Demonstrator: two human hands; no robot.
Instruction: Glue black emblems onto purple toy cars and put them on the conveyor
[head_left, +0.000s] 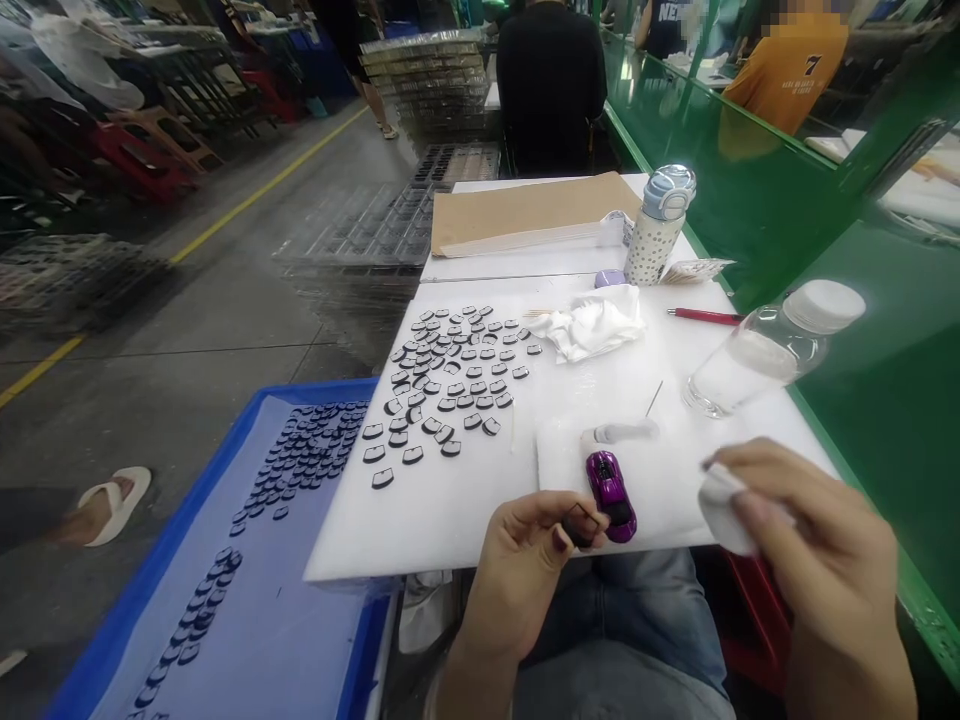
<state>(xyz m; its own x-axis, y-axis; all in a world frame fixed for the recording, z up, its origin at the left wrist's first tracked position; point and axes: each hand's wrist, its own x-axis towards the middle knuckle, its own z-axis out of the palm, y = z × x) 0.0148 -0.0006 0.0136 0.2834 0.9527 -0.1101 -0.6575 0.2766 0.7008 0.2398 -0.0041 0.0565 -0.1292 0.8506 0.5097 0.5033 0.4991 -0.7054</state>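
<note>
My left hand (529, 550) pinches a small dark curved plastic part (581, 524) between thumb and fingers at the table's front edge. Just beyond it lies a purple toy car (609, 492) on a white pad. My right hand (817, 560), slightly blurred, is closed on a white cloth (727, 508), to the right of the car and apart from it. A syringe with a thin needle (626, 431) lies behind the car. Many similar dark parts (472, 372) are spread over the left half of the white table (442, 520).
At the left, a blue tray (292, 640) holds rows of dark parts. A clear bottle (776, 345), red pen (705, 316), crumpled tissue (592, 322), patterned flask (660, 225) and cardboard sheet (532, 212) stand or lie farther back. Stacked clear trays (360, 235) border the table. Other people sit beyond.
</note>
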